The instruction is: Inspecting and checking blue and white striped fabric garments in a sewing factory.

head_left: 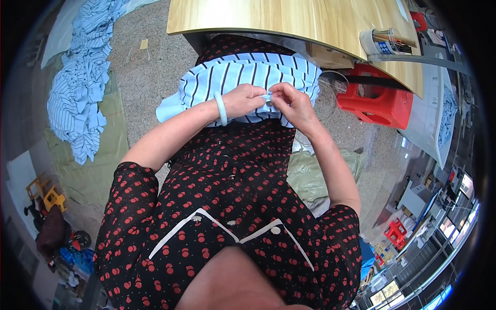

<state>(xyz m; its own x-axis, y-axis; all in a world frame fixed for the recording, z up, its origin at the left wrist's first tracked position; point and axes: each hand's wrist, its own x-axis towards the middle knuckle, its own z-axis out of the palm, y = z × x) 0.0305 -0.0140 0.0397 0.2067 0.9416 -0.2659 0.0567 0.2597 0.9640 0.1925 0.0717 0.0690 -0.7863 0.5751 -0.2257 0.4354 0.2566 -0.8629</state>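
A black short-sleeved garment with a red dotted print and white collar edging fills the center and lower frame. Along the top edge spreads a wood-grain tabletop. Just below it, at upper center, the light blue striped cloth lies gathered across the lap, its dark stripes running mostly up and down. At upper left, a long heap of similar blue striped fabric rests partly on a greenish sheet. A red plastic stool stands at right, near the table's edge.

The 2 hands meet over the right half of the cloth. The left hand has its thumb and index finger pressed together on a small pale fold, the other fingers curled under. The right hand pinches the same fold between thumb and index finger, so the fold sits between the 2 sets of fingertips. A white cup holding slender tools is on the tabletop. A pale bangle circles the left wrist.
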